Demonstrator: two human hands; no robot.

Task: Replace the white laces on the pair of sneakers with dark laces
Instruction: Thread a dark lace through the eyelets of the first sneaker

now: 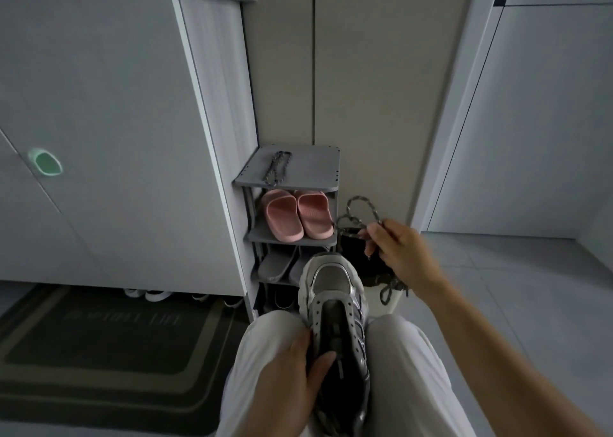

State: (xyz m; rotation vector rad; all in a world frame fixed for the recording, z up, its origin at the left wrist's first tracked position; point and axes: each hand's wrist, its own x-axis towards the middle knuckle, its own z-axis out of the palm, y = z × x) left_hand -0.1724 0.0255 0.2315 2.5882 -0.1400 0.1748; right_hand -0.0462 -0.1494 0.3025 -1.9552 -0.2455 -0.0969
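Here, far left of shoe rack (318,158): dark doormat (99,337) on floor, pale cabinet (116,105) above it, just beside rack's left side. Rack top holds spare dark lace (277,169), folded into long loop; pink slippers (297,216) on shelf below. In front of rack, left hand (298,373) grips sneaker (335,304) at collar, thumb over opening, other fingers hidden beneath. Sneaker lies between person's thighs, toe toward rack. Just right of rack, right hand (401,254) pinches dark lace (361,198) between thumb and fingertips; loops rise above hand, rest trails below, near black bag (353,254).

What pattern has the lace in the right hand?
Head view: dark rope lace with light flecks.
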